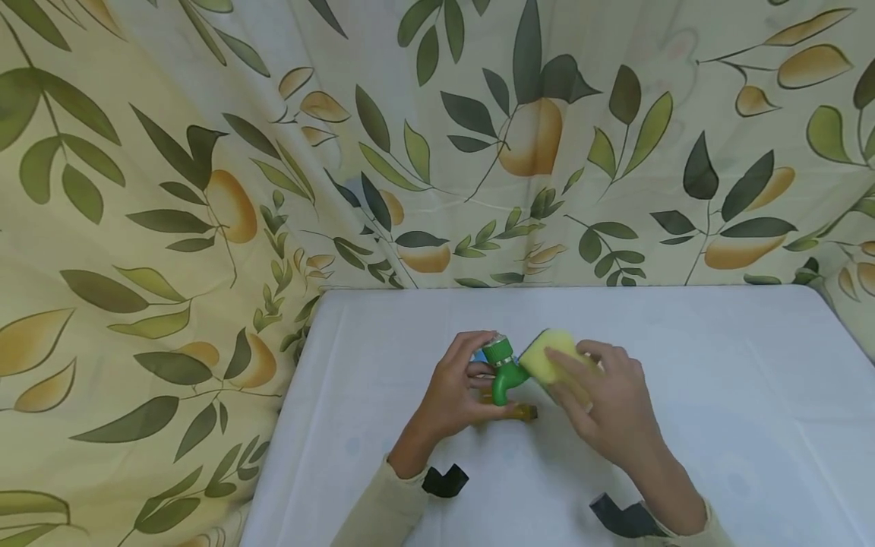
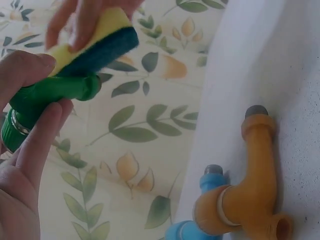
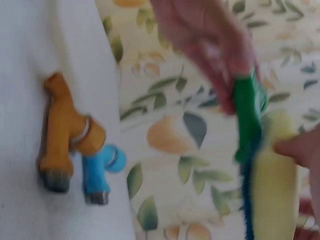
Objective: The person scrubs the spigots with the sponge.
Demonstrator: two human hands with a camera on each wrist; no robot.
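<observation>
My left hand (image 1: 454,391) holds a green plastic tap (image 1: 507,374) above the table, its fingers and thumb pinching the body near the ribbed knob. My right hand (image 1: 611,403) grips a sponge (image 1: 557,361), yellow with a dark green scouring side. In the left wrist view the scouring side of the sponge (image 2: 102,52) lies against the green tap (image 2: 55,92). An orange tap (image 2: 260,175) and a blue tap (image 2: 212,180) lie on the table below the hands. From the head camera, the left hand mostly hides both of them.
A white-covered table (image 1: 738,425) spreads beneath the hands. Behind it and to the left hangs a curtain (image 1: 205,228) printed with leaves and fruit. Black straps (image 1: 446,482) are around both wrists.
</observation>
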